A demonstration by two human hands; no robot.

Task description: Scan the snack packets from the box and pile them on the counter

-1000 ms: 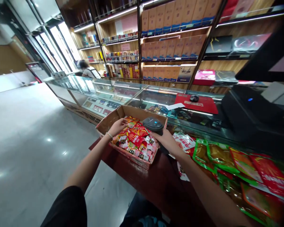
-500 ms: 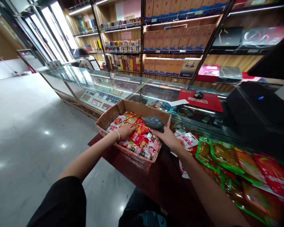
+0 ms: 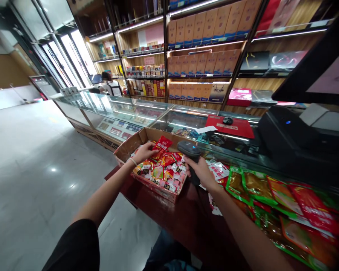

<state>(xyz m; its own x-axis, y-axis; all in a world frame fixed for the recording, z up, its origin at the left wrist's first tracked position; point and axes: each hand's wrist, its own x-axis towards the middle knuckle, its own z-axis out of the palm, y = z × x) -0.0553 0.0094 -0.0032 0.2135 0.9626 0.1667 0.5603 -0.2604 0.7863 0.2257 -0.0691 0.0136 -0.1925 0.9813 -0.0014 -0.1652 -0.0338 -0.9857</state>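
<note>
My left hand [image 3: 145, 151] pinches a red snack packet [image 3: 162, 145], lifted a little over the left part of an open cardboard box [image 3: 155, 186]. Inside that box lies a heap of small snack packets [image 3: 172, 175] in red, white, orange and green. My right hand [image 3: 201, 171] is wrapped round the grip of a black barcode scanner [image 3: 188, 148] with a small blue light on top. The scanner's head sits over the box's right rim, facing the packets. Part of the scanner's handle is hidden by my fingers.
Green-edged and red snack bags [image 3: 254, 184] lie on the dark red table [image 3: 155, 210] to the right. Behind runs a glass display counter [image 3: 147, 109] with a red mat [image 3: 237, 128] and a mouse [image 3: 227, 120]. A black till machine [image 3: 282, 139] stands right. A person [image 3: 110, 87] sits far back.
My left hand has come up out of the heap with the red packet between its fingers. The scanner has shifted slightly right in view, and my head view has tilted up.
</note>
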